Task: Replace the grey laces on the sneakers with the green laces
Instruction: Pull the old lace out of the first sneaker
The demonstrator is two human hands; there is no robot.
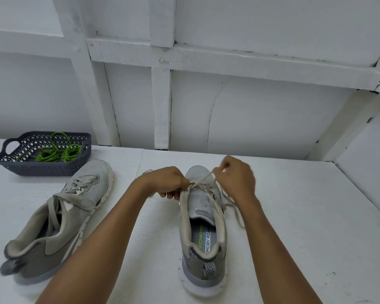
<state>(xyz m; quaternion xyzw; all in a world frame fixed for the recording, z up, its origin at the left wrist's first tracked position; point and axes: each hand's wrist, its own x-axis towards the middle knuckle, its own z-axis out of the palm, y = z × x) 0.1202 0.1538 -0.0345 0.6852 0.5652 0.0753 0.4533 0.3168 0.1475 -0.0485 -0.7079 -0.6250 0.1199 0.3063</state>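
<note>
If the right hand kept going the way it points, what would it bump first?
Likely the right hand meets the toe of the sneaker just ahead; if higher, the wall behind.

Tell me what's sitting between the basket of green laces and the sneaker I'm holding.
The other sneaker, tipped on its side, lies between the basket and the held sneaker, as the head view shows.

Inside the sneaker [198, 267] at lower centre of the frame, the insole [203, 234] carries print; yellow-green letters running along it read SKECHERS, a little blurred; beside them, on a pale strip, dark capitals read MORY FOAM, their start hidden behind the heel rim; the tongue's small label [203, 212] is too blurred to read.
</note>
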